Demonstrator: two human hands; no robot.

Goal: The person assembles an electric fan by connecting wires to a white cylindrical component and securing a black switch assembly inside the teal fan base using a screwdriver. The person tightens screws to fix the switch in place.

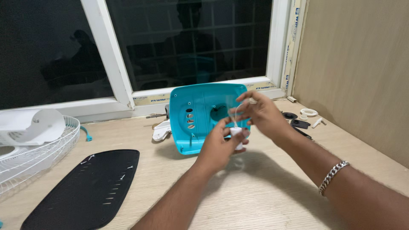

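Both hands were held over the desk (264, 200).
A white cap (237, 135) was pinched in the left hand (221, 145); its cord (234, 114) was gripped by the right hand (264, 115), before a teal housing (200, 115).

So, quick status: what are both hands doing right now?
Left hand pinching small white cylinder. Right hand pulling its thin white cord upward. Turquoise fan housing right behind; nothing blocking.

Even indoor light from above, moderately bright. Soft shadow on counter (255, 187) under arms. Window (187, 42) dark, mirrors faint reflections. Fingers (245, 102) slightly motion-blurred. Mild wide-angle stretch at edges.
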